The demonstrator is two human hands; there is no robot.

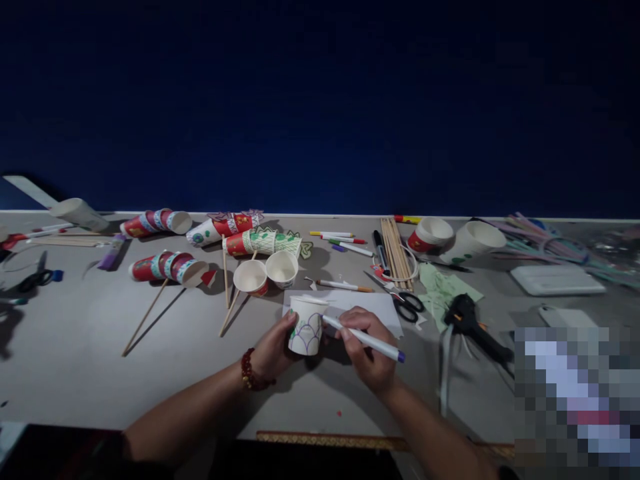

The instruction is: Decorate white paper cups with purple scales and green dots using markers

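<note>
A white paper cup (306, 330) with purple scallop lines and some green marks is gripped in my left hand (274, 345), its rim up. My right hand (369, 350) pinches a white marker (373, 342) with a purple end. The marker's tip meets the cup's right side, or is very close to it. Behind the cup lies a white sheet of paper (360, 303). Two more paper cups, one with red (250, 277) and one white (283, 269), stand just beyond my left hand.
Decorated cup chains on sticks (167, 268) lie at the left and middle. Loose markers (340, 238), a bundle of wooden sticks (397, 253), scissors (407, 305) and a black glue gun (473, 323) lie to the right. A blue partition (320, 120) rises behind the table.
</note>
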